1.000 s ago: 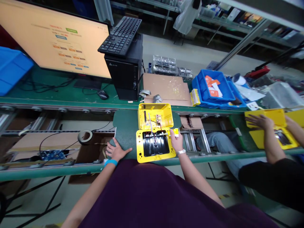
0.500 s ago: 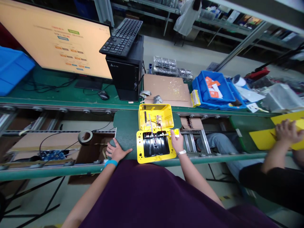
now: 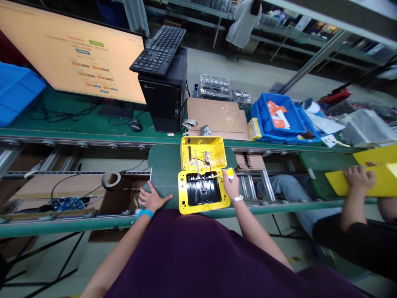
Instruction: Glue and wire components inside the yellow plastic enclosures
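Head view, live: yellow case (image 3: 203, 145) lying open on the green mat (image 3: 164, 174), straight ahead at 12 o'clock.
My right hand (image 3: 231, 186) pinches a small yellow tab (image 3: 230, 174) at the case's 3 o'clock edge; my left hand (image 3: 151, 198) rests open and empty on the mat.

plastic case (image 3: 203, 149): yellow | moulded insert (image 3: 201, 192): black | rubber mat (image 3: 164, 174): dark green | wristband (image 3: 144, 214): blue

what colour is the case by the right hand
Bright yellow case with a black moulded insert, best seen in the head view.
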Demonstrator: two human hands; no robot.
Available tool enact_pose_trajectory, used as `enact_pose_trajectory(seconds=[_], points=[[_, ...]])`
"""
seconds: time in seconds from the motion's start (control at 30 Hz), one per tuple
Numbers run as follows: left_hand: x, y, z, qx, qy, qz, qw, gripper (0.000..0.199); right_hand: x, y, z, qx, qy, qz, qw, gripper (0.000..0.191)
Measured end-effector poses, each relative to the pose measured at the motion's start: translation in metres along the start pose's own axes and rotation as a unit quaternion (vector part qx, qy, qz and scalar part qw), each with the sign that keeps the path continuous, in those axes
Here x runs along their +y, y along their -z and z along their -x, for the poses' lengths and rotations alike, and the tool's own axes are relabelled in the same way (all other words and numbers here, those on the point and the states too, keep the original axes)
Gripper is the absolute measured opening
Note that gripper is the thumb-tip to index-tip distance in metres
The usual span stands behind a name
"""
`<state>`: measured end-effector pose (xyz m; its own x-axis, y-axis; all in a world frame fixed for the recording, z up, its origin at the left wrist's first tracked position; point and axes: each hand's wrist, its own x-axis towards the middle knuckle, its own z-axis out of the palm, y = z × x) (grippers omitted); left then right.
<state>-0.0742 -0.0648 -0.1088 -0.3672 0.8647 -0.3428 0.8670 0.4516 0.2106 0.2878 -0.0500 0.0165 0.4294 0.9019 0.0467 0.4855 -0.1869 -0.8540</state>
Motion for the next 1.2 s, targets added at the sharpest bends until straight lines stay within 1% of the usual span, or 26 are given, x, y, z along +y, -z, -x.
enact_pose_trajectory(seconds=[0.2, 0.3, 0.37, 0.43, 0.5, 0.57, 0.67, 0.83, 0.93, 1.2], points=[[-0.001, -0.001, 0.0, 0.005, -0.004, 0.002, 1.0, 0.155, -0.003, -0.001, 0.0, 0.0, 0.005, -0.018, 1.0, 0.045], [-0.001, -0.001, 0.0, 0.001, -0.004, 0.008, 1.0, 0.156, -0.007, -0.003, 0.0, 0.008, -0.012, -0.068, 0.998, 0.047], [0.0, 0.0, 0.0, -0.003, -0.003, 0.011, 1.0, 0.157, -0.008, -0.006, -0.001, 0.024, -0.039, -0.111, 0.993, 0.048], [0.0, 0.001, 0.0, -0.01, 0.0, 0.014, 1.0, 0.157, -0.01, -0.01, -0.001, 0.048, -0.093, -0.155, 0.982, 0.051], [0.001, 0.003, 0.0, -0.02, 0.004, 0.016, 1.0, 0.156, -0.012, -0.015, -0.001, 0.063, -0.146, -0.208, 0.965, 0.054], [0.002, 0.004, 0.0, -0.029, 0.008, 0.016, 0.999, 0.156, -0.015, -0.021, 0.001, 0.062, -0.165, -0.25, 0.952, 0.055], [0.002, 0.005, 0.0, -0.034, 0.011, 0.013, 0.999, 0.156, -0.021, -0.031, 0.005, 0.042, -0.142, -0.244, 0.959, 0.054], [0.002, 0.005, 0.0, -0.035, 0.01, 0.013, 0.999, 0.155, -0.029, -0.045, 0.016, -0.009, -0.067, -0.146, 0.987, 0.048], [0.002, 0.006, 0.0, -0.037, 0.009, 0.014, 0.999, 0.156, -0.032, -0.049, 0.022, -0.026, -0.031, -0.099, 0.994, 0.046], [0.0, 0.005, -0.001, -0.033, 0.005, 0.018, 0.999, 0.156, -0.03, -0.054, 0.024, -0.038, -0.001, -0.043, 0.998, 0.044]])
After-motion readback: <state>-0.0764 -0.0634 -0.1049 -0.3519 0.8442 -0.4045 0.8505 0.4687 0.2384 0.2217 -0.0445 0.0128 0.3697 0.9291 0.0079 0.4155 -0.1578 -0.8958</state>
